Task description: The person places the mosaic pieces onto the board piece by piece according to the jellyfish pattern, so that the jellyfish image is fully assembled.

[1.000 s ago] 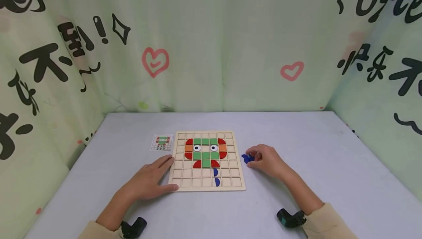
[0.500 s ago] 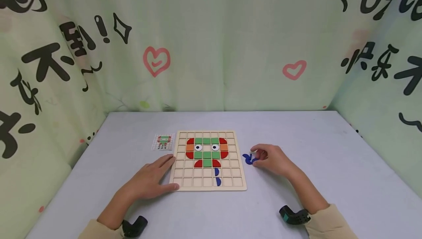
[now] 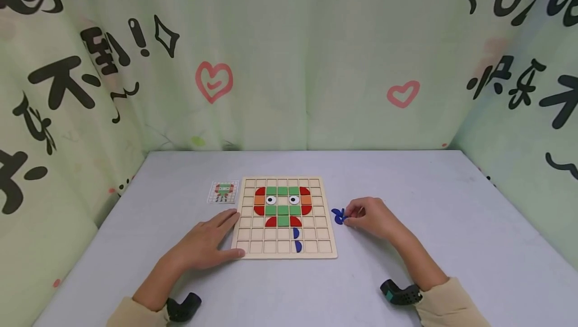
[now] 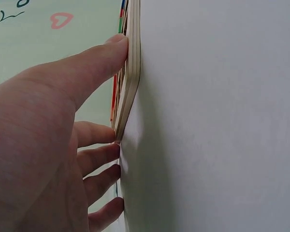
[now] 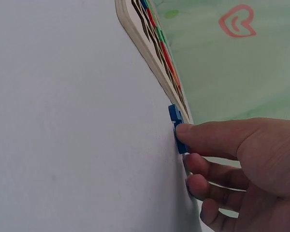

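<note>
A light wooden grid board (image 3: 318, 241) lies mid-table, with red, green and orange pieces and two round eyes forming a face. Two blue half-round pieces (image 3: 295, 233) sit in its lower cells. My left hand (image 3: 205, 243) rests at the board's left edge, its thumb on the near corner and its fingers spread along the side. Beside the right edge, a small cluster of blue pieces (image 3: 337, 213) lies on the table. My right hand (image 3: 374, 218) pinches at this cluster; in the right wrist view, the thumb presses a blue piece (image 5: 174, 113) whose far side is hidden.
A small picture card (image 3: 223, 192) with a gridded red and green figure lies left of the board's far corner. Green curtains (image 3: 311, 66) with black writing and hearts surround the white table (image 3: 289, 292) at the back and sides.
My right hand stays by the blue pieces, its fingertips shifting slightly while the cluster spreads and rearranges. My left hand keeps its place on the board. The head view tilts slightly.
</note>
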Available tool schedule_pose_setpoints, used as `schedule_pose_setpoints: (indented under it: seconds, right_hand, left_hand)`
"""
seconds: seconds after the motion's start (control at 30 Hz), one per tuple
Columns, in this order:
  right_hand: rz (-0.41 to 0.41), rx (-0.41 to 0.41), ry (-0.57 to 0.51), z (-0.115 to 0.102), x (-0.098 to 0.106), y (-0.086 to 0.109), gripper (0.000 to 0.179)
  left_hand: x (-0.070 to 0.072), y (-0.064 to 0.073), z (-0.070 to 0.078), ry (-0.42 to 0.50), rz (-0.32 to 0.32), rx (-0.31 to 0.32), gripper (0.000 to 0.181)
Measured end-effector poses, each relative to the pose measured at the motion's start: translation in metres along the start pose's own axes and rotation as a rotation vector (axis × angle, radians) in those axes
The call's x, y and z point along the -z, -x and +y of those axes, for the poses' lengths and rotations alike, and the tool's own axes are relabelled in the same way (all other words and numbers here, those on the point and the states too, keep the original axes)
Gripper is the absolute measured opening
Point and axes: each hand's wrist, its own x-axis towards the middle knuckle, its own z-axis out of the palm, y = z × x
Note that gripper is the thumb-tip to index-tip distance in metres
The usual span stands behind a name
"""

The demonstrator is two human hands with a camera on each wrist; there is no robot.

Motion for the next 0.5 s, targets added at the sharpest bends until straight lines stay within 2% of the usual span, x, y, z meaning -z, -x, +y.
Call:
schedule_pose_setpoints:
  seconds: [0.2,0.5]
  right_hand:
    - [0.019,-0.085,0.077,-0.0045,0.0034,0.0032,0.018]
    - [0.033,-0.003,0.014,-0.0016,-0.0041,-0.0015,0.009]
  left_hand:
    - [0.0021,0.0004,-0.0004,-0.006,0.008,-0.012,0.090]
    - [0.0023,0.0005,-0.0002,-0.013,0.008,-0.014,0.090]
